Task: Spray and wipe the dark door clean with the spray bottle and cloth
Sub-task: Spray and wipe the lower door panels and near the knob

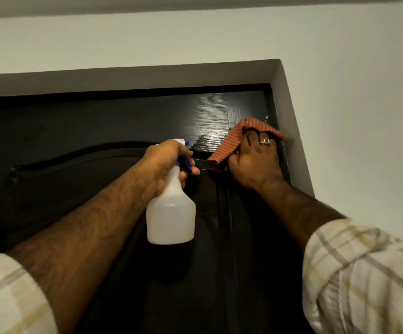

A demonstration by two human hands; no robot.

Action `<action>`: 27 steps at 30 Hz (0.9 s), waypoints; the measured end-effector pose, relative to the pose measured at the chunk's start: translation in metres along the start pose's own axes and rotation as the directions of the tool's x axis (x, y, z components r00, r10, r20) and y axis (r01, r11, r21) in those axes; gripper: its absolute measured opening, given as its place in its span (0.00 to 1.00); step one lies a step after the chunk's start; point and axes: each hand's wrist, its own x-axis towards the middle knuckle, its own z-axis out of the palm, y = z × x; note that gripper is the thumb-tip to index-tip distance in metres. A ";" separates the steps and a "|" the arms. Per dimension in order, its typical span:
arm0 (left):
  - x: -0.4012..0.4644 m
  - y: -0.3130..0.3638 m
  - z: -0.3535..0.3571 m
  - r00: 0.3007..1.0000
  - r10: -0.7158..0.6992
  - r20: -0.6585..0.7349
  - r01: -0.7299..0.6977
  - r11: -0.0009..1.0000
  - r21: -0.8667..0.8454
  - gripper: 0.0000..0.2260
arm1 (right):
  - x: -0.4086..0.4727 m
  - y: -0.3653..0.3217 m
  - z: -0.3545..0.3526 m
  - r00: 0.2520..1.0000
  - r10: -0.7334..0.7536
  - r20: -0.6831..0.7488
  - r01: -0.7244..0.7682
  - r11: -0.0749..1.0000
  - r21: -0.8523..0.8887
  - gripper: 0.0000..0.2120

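While the left hand (169, 162) holds the spray bottle (171, 213), the right hand (256, 162) presses the cloth (229, 143) on the door (99, 126)'s wet top corner; wiping step, next likely leftward strokes.

- No readable text, label, brand, number or sign shows anywhere; the translucent white plastic spray bottle with a blue trigger (171, 208) has a plain, unmarked body; the dark wood-grain door (99, 131) carries no lettering
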 end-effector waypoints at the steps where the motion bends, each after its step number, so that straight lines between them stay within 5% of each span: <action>1: 0.000 0.003 0.007 1.000 0.008 -0.004 -0.008 1.000 -0.006 0.07 | 0.013 0.001 -0.003 1.000 -0.017 0.016 0.017 1.000 -0.006 0.33; 14: 0.003 0.048 0.101 0.984 0.074 0.160 -0.095 0.987 0.132 0.07 | -0.091 0.003 0.021 1.000 0.027 -0.008 -0.027 0.999 -0.022 0.29; 22: 0.025 0.059 0.100 0.991 0.132 0.037 -0.135 0.987 0.085 0.05 | -0.012 0.009 0.012 0.996 0.018 -0.083 -0.015 0.999 0.033 0.30; 27: 0.036 0.058 0.079 0.994 0.109 0.030 -0.111 0.987 0.112 0.05 | 0.068 0.012 -0.003 1.000 0.024 0.020 -0.025 0.999 0.028 0.36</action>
